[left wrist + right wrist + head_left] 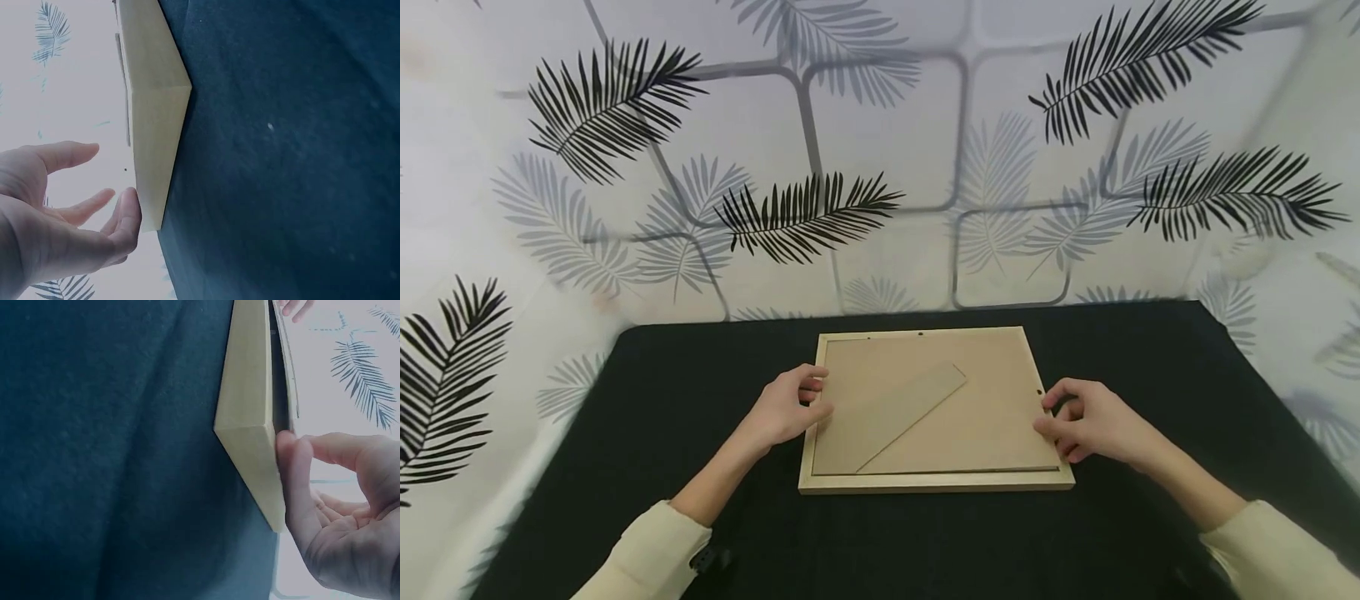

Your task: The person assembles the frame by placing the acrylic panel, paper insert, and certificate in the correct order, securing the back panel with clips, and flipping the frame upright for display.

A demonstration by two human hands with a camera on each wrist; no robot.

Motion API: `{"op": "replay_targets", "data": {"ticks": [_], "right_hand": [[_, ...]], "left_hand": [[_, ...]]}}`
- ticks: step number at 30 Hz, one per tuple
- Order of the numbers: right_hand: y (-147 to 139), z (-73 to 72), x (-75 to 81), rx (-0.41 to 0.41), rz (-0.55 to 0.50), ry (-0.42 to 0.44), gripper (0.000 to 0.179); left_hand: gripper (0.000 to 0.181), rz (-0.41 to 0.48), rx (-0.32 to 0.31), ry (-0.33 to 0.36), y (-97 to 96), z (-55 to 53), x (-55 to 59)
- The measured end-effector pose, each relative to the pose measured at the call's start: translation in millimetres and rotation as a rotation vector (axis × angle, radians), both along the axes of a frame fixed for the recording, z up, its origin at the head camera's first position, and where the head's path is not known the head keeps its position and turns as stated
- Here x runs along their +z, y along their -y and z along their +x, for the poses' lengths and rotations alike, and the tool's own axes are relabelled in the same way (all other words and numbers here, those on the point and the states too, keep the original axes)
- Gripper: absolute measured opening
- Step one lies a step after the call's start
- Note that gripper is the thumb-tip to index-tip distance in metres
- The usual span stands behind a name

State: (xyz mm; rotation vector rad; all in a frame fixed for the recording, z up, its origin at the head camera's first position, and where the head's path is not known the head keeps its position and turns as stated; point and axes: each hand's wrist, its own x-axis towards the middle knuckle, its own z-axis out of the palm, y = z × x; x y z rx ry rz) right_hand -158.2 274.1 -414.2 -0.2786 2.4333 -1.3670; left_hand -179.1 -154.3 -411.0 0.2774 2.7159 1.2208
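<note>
"Where does the frame lie?"

"The wooden frame (940, 482) lies flat, back up, on the black tablecloth (925, 546). Its far rim sits near the cloth's far edge, where a leaf-printed backdrop (895, 137) rises. Cloth runs out wide to both sides, and toward the person as well."

"And inside the rim?"

"A brown backing board (988, 425), with a slanting flap (910, 408) on it. Along the near rim runs a thin dark gap (it looks wider toward the right corner)."

"The left hand?"

"The left hand (790, 404) is at the left rim, thumb and fingers spread apart, gripping nothing; the thumb reaches in over the board."

"The right?"

"The right hand (1090, 421) curls at the right edge, thumb and forefinger nearly meeting, pinching the board's edge. Most of the board's width lies between the two hands."
</note>
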Motion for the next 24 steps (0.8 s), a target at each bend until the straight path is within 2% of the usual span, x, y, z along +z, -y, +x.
{"op": "replay_targets", "data": {"ticks": [6,10,13,19,24], "right_hand": [[-6.0,-2.4,3.8,0.106,0.080,-0.086,0.032],[-14.5,-5.0,-0.6,0.204,0.048,-0.151,0.033],[-19.9,-7.4,-4.9,0.243,0.010,-0.184,0.037],[-24.1,-17.9,-15.7,0.229,-0.024,-0.227,0.045],[-26.6,-29.0,-26.2,0.204,-0.040,-0.247,0.048]], "left_hand": [[0.052,-0.019,-0.050,0.007,10.2,11.0,-1.2],[0.058,-0.027,-0.086,0.029,18.5,19.1,-4.7],[0.060,-0.007,-0.121,0.038,25.5,21.9,-6.4],[0.055,0.091,-0.166,0.057,32.4,15.4,-10.9],[0.047,0.147,-0.140,0.106,36.1,5.4,-20.7]]}}
